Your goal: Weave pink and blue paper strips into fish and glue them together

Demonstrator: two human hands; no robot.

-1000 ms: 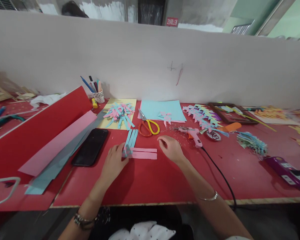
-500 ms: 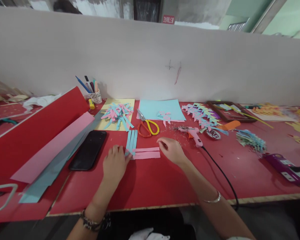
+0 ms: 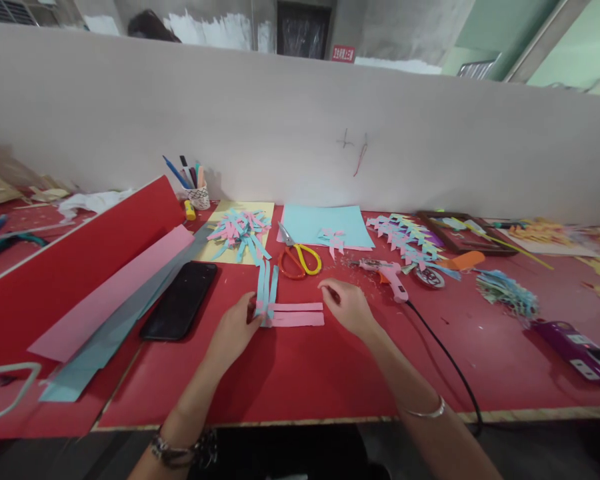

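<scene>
Light blue paper strips [image 3: 267, 283] stand away from me on the red table, crossing pink paper strips [image 3: 297, 315] that run to the right. They overlap at the lower left corner. My left hand [image 3: 235, 328] is closed at that corner, thumb and fingers pinching the strips' left edge. Just past the right ends of the pink strips, my right hand [image 3: 349, 307] hovers with curled fingers pressed together; whatever may be in them is hidden. Scissors [image 3: 299, 260] with red and yellow handles lie behind the strips. A pink glue gun [image 3: 387, 275] rests to the right.
A black phone [image 3: 179, 301] lies left of my hand, beside long pink and blue paper sheets [image 3: 115, 293]. Behind are a pile of folded strips [image 3: 240, 230], a light blue sheet [image 3: 347, 220] and a zigzag paper chain [image 3: 405, 237]. The glue gun's cord [image 3: 450, 357] trails over the table edge.
My left hand has turned from lying over the corner to pinching its left edge. The upright blue strips have shifted and spread slightly. My right hand stays near the pink ends.
</scene>
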